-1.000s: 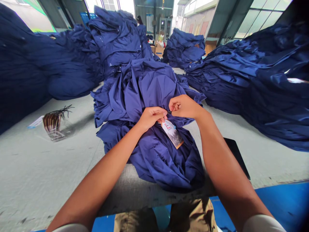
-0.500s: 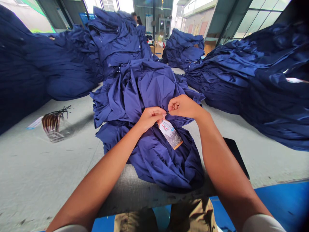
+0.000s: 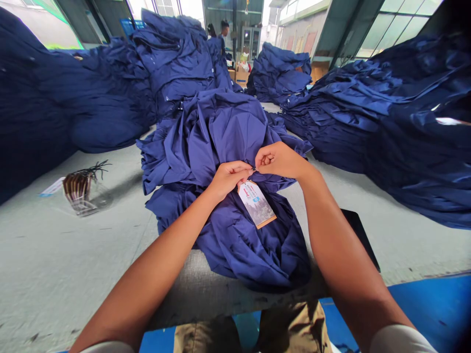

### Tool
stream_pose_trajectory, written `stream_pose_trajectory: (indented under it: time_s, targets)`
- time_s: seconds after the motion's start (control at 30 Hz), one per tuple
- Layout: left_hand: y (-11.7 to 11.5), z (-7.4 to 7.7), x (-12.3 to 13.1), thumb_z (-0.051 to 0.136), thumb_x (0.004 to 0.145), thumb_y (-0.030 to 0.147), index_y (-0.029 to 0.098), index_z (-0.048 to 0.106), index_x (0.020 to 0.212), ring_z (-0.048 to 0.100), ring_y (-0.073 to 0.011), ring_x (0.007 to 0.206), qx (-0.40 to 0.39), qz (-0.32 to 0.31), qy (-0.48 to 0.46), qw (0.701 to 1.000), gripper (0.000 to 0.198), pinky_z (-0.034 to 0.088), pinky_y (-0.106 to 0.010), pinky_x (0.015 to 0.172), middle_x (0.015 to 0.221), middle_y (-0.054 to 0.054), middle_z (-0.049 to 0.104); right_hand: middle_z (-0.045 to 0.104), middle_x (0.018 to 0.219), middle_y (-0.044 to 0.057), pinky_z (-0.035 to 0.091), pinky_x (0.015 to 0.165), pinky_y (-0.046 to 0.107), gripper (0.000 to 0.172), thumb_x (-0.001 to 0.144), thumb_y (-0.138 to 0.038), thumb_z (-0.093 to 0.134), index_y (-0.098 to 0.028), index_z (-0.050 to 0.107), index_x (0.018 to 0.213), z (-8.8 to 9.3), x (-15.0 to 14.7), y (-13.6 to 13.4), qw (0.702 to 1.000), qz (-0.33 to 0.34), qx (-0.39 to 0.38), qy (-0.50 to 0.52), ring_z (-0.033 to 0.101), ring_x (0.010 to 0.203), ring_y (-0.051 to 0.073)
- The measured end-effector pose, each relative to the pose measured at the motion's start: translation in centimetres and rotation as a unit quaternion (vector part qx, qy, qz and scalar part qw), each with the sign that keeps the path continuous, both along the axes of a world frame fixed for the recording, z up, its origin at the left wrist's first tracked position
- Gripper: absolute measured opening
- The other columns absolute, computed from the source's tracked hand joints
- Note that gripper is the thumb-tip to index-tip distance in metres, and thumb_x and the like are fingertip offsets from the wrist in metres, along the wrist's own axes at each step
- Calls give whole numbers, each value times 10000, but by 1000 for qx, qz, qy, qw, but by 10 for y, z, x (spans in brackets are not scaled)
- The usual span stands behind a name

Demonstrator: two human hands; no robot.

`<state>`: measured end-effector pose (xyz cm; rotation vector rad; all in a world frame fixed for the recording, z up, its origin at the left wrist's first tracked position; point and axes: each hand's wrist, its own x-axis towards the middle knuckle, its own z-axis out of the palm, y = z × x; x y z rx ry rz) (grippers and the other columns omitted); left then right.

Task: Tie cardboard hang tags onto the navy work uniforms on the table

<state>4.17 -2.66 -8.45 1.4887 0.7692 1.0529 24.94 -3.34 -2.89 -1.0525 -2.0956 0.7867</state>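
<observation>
My left hand (image 3: 230, 180) and my right hand (image 3: 277, 161) meet over a crumpled navy work garment (image 3: 228, 137), their fingertips pinching a small dark fastener (image 3: 253, 168). Below it hangs a white and brown card hang tag (image 3: 256, 204), lying on the navy cloth. The fastener is mostly hidden by my fingers, so its exact form is unclear. The garment heap rests on a grey work table (image 3: 206, 289) close to my body.
Large heaps of navy garments (image 3: 382, 122) rise on both sides and ahead. A clear container of brown tags (image 3: 78, 192) stands at left, and a black tablet (image 3: 358, 235) lies at right. Two people (image 3: 217, 30) stand far back near cardboard boxes (image 3: 241, 76).
The hang tag has swung left and lies flatter, showing more of its face. My hands have risen slightly. A second person has come into view at the back.
</observation>
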Motion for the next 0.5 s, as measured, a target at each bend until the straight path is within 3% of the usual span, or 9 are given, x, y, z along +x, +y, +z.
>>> stream_pose_trajectory:
  time_s: [0.5]
  targets:
    - [-1, 2, 0, 806, 704, 325, 150, 799, 767, 406, -74, 503, -10, 11, -10, 1000, 186, 302, -243, 522, 511, 33, 527, 633, 669, -7, 416, 607, 252, 67, 691, -210, 669, -171, 689, 742, 2, -2, -2, 1000, 5, -3, -5, 535, 636, 120]
